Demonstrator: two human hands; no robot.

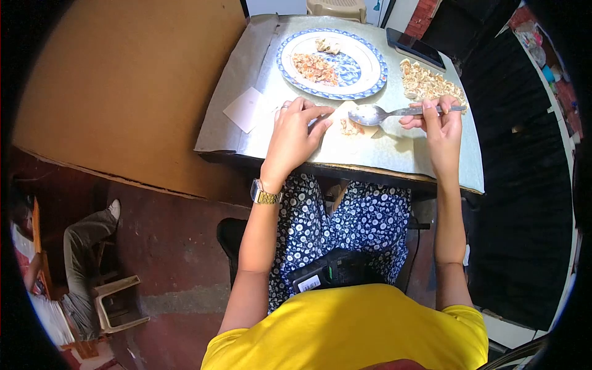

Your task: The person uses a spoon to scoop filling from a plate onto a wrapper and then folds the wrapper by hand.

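My right hand (439,120) grips a metal spoon (369,115) by its handle, with the bowl over a thin pale dumpling wrapper (372,131). A small heap of orange-brown filling (351,127) lies on this wrapper, just below the spoon's bowl. At the wrapper's left edge rests my left hand (300,131), its thumb and forefinger apart and their tips at the edge. Beyond both hands stands a blue-rimmed oval plate (290,76) with chopped filling (316,68) and a pale folded piece (327,46). Folded dumplings (428,83) are piled to the right.
Flat square wrappers (245,110) lie left on the covered table (237,74). A dark phone (416,47) is at the back right. A tan panel (123,92) borders the table's left side. Another person's leg (80,259) and a small stool (120,302) are at lower left.
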